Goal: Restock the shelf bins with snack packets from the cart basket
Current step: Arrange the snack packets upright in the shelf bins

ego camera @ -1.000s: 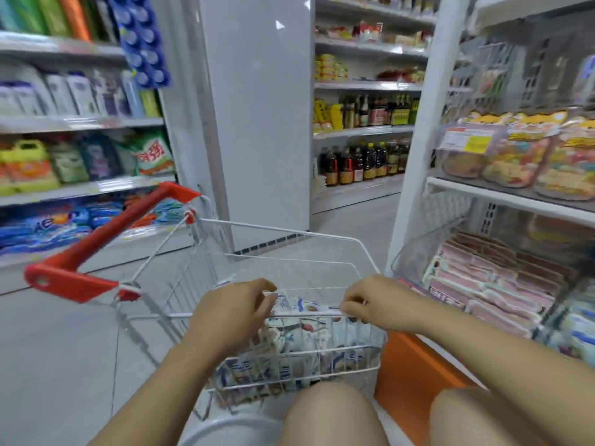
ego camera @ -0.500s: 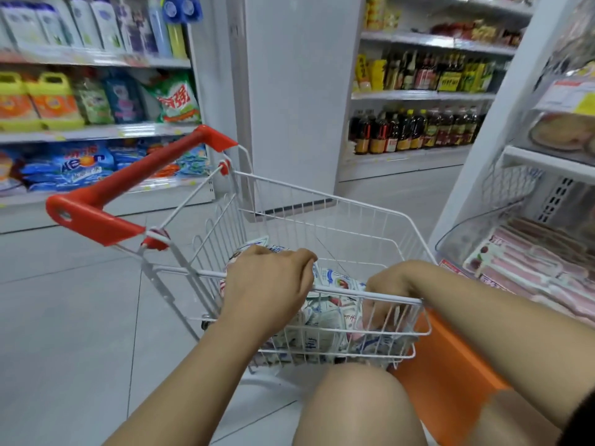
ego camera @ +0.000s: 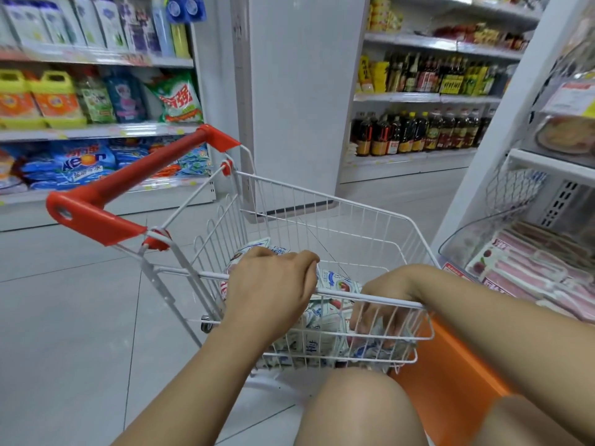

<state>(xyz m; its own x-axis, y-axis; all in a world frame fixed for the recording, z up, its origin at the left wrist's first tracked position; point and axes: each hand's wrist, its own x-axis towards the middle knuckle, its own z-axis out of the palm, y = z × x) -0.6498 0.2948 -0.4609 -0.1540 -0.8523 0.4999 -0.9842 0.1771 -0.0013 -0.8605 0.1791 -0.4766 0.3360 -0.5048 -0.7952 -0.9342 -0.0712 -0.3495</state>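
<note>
A small white wire cart basket [ego camera: 354, 201] stands in front of my knees. White and blue snack packets [ego camera: 335, 281] with red fruit pictures are piled in its near end. My left hand [ego camera: 270, 284] is at the near rim, its fingers curled down round packets on top of the pile. Lower in the basket, my right hand [ego camera: 380, 317] shows through the wires, fingers closing on packets. To the right, a clear shelf bin [ego camera: 457, 243] holds pink packets [ego camera: 528, 268].
The cart's red handle [ego camera: 128, 188] sticks out to the left over the grey floor tiles. An orange shelf base [ego camera: 450, 375] lies under my right forearm. A white pillar [ego camera: 299, 91] rises behind the cart, with detergent shelves left and bottle shelves right.
Both hands went from pinching a packet above the rim down into the basket, the right one deeper. My view moved closer and tilted down over the cart.
</note>
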